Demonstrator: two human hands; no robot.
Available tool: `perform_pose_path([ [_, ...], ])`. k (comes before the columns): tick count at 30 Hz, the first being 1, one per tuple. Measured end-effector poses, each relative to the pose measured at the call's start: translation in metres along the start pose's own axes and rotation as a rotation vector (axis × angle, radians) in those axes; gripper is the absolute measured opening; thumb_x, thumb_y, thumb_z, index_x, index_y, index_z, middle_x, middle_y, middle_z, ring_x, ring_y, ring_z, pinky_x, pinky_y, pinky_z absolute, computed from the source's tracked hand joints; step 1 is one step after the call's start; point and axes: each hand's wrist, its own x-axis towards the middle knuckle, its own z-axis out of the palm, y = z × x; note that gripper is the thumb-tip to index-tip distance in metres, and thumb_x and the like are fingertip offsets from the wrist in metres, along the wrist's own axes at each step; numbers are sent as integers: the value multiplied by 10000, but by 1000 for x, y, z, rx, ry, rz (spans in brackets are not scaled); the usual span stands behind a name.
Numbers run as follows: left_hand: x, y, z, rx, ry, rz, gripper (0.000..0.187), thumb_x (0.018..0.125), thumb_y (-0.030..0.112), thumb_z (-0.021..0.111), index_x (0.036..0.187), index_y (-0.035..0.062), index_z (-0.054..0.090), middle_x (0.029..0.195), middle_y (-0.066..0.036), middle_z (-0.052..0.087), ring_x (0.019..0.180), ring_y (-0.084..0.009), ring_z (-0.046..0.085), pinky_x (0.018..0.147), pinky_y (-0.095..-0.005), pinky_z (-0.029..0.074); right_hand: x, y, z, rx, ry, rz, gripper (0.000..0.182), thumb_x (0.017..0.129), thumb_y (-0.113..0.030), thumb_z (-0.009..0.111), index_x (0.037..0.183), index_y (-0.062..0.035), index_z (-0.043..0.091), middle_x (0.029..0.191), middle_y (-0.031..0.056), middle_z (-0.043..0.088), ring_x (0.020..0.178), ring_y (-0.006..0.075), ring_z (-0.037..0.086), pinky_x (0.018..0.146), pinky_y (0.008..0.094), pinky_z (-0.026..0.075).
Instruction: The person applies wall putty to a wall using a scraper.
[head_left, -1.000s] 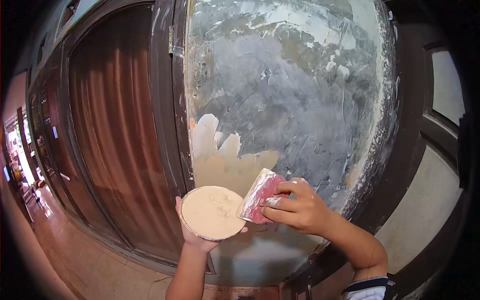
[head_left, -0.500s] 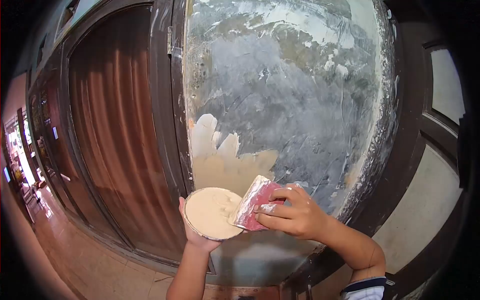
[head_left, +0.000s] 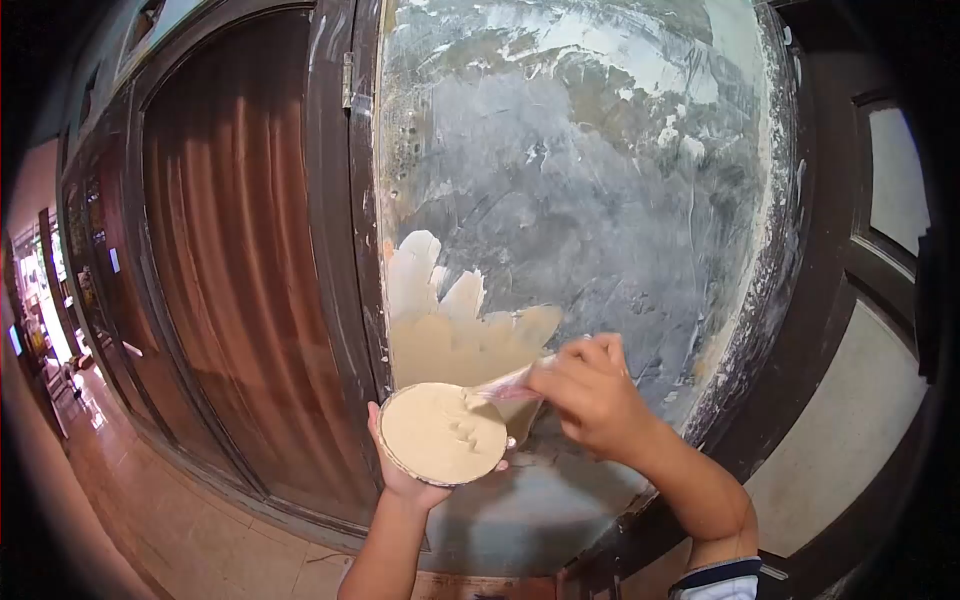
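My left hand (head_left: 402, 484) holds a round bowl of cream-coloured paste (head_left: 440, 432) from below and the side, in front of the wall. Ridges mark the paste near its right side. In my right hand (head_left: 592, 392) is a pink scraper (head_left: 512, 384), seen nearly edge-on, its tip at the bowl's upper right rim. Behind them the grey wall (head_left: 570, 200) carries a smooth cream patch (head_left: 440, 345) at its lower left, with white smears just above it.
A dark-framed glass door (head_left: 240, 270) with a reddish curtain behind it stands to the left. On the right is a dark wooden frame with pale panels (head_left: 830, 430). Tiled floor (head_left: 240, 545) shows at the lower left.
My right hand has turned the scraper from broad face to nearly edge-on and raised it slightly. The bowl has shifted a little to the right, and the paste surface shows new ridges.
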Motion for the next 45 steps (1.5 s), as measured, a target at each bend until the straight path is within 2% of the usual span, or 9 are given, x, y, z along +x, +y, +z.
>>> perform_pose_path([
  [3, -3, -2, -2, 136, 28, 10, 1134, 846, 964, 322, 1591, 110, 373, 1564, -273, 443, 1297, -637, 509, 957, -841, 445, 23, 21, 4, 8, 7, 78, 387, 799, -7, 714, 1161, -127, 654, 1029, 26, 644, 1036, 249, 583, 917, 435, 347],
  [7, -12, -2, -2, -122, 33, 45, 1176, 812, 983, 365, 1589, 100, 372, 1553, -288, 450, 1277, -703, 474, 978, -833, 440, 58, 49, 17, 102, 141, 215, 264, 929, -108, 705, 1184, -95, 636, 1062, 69, 653, 1027, 281, 581, 911, 433, 349],
  [16, -47, 32, -5, 64, 115, 237, 1169, 831, 964, 381, 1567, 55, 406, 1511, -303, 491, 1237, -710, 494, 912, -833, 472, 121, 53, 75, -58, 203, 231, 440, 852, -378, 823, 1124, -95, 625, 1029, 62, 652, 983, 294, 578, 861, 502, 343],
  [22, -63, 64, -7, 89, 142, 307, 1139, 810, 977, 384, 1582, 140, 415, 1555, -249, 470, 1294, -672, 479, 936, -881, 408, 141, 32, 105, -132, 205, 151, 390, 862, -385, 801, 1065, -111, 611, 971, 57, 614, 948, 273, 569, 824, 485, 355],
  [27, -64, 83, -5, 199, 170, 340, 1148, 811, 975, 387, 1575, 118, 413, 1536, -257, 487, 1272, -664, 504, 930, -861, 440, 150, 32, 126, -240, 167, 92, 365, 858, -408, 792, 1009, -127, 616, 936, 43, 583, 896, 260, 551, 796, 476, 364],
  [29, -63, 88, 0, 33, 160, 345, 1153, 812, 975, 386, 1565, 104, 418, 1524, -258, 496, 1257, -652, 523, 922, -852, 458, 154, 32, 124, -281, 191, 59, 367, 857, -420, 788, 1004, -130, 618, 928, 43, 577, 878, 259, 547, 797, 474, 364],
  [32, -63, 98, -6, 249, 187, 337, 1150, 815, 972, 383, 1555, 92, 424, 1502, -263, 511, 1241, -644, 538, 915, -848, 466, 163, 34, 114, -252, 252, 165, 364, 863, -423, 779, 1009, -126, 629, 933, 47, 582, 884, 266, 555, 801, 475, 366],
  [39, -63, 115, -15, 232, 200, 338, 1123, 827, 963, 377, 1548, 105, 437, 1496, -257, 518, 1260, -583, 560, 888, -845, 475, 158, 22, 128, -346, 139, 69, 375, 868, -440, 767, 1018, -124, 632, 954, 59, 600, 888, 273, 557, 821, 492, 382],
  [45, -67, 127, -22, 254, 191, 310, 1100, 838, 955, 374, 1552, 121, 450, 1524, -233, 506, 1282, -585, 543, 934, -881, 420, 167, 28, 113, -285, 256, 192, 368, 867, -443, 773, 998, -131, 630, 918, 52, 590, 880, 267, 557, 809, 484, 367],
])
